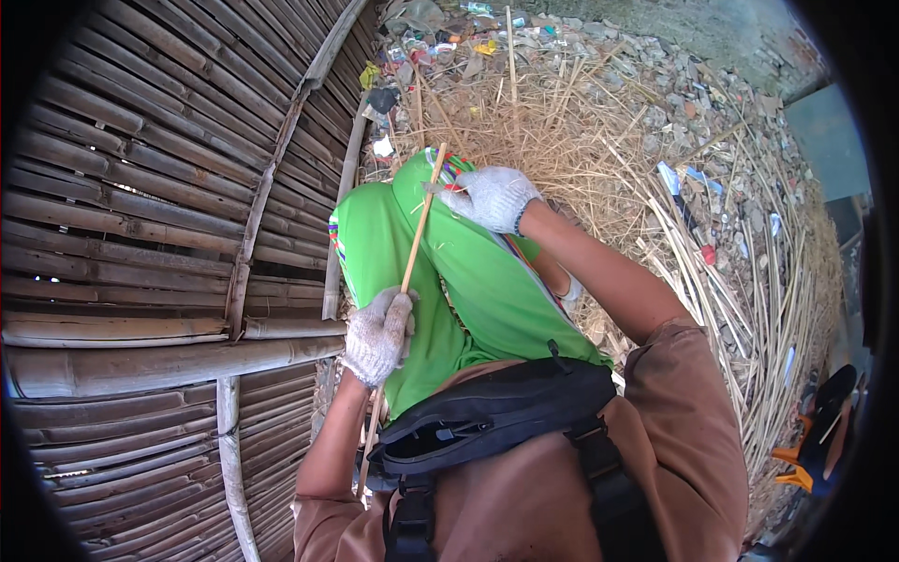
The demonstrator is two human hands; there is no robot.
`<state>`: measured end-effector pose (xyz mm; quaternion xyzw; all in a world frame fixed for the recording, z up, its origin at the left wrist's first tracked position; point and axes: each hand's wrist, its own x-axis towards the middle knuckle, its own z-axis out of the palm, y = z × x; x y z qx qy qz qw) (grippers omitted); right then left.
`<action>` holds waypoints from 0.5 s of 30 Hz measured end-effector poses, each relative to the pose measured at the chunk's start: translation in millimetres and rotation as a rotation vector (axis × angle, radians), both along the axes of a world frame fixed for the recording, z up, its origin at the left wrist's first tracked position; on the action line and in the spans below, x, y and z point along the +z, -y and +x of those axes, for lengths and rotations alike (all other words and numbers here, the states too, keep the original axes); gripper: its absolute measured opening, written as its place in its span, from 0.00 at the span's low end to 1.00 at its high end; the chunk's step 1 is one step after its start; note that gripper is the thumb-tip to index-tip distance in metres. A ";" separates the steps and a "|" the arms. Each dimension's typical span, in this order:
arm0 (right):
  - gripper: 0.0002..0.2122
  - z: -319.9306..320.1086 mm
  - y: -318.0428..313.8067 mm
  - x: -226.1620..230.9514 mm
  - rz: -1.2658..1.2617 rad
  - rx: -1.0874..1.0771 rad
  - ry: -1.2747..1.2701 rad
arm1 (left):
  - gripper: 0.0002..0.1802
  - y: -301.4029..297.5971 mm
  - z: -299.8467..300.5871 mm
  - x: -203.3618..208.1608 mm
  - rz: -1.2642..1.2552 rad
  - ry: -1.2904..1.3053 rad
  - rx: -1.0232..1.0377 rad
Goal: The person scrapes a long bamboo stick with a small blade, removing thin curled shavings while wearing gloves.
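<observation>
A long, thin bamboo strip (pixel 426 215) slants across my lap, over the bright green trousers (pixel 468 272). Around its middle, the fingers of my left hand (pixel 379 335), in a whitish work glove, are closed. The lower end of the strip runs down past my left forearm. Near its upper end is my right hand (pixel 496 197), gloved as well, with its fingers closed. From them a short, flat grey knife blade (pixel 440 188) reaches across to the strip. The handle is hidden inside the right glove.
A wall of bamboo slats (pixel 140 187) stands close on my left. Pale shavings (pixel 562 140) cover the ground ahead, with rubble and litter (pixel 449 47) beyond. Long split bamboo strips (pixel 702 272) lie to my right, near an orange and black object (pixel 805 450). A black bag (pixel 506 407) hangs at my waist.
</observation>
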<state>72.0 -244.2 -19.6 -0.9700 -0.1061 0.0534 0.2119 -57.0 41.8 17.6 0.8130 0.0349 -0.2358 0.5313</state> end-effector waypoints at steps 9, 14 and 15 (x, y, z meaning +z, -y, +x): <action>0.33 5.5 -0.3 -13.4 0.037 -0.037 -0.038 | 0.18 -24.7 -48.8 14.9 0.057 -0.037 0.027; 0.33 11.0 -1.0 -22.3 0.172 -0.107 -0.035 | 0.16 -53.0 -75.7 4.1 -0.055 -0.070 0.098; 0.33 7.7 1.1 -28.3 0.234 -0.131 -0.009 | 0.15 -48.6 -74.6 6.7 -0.092 -0.072 0.135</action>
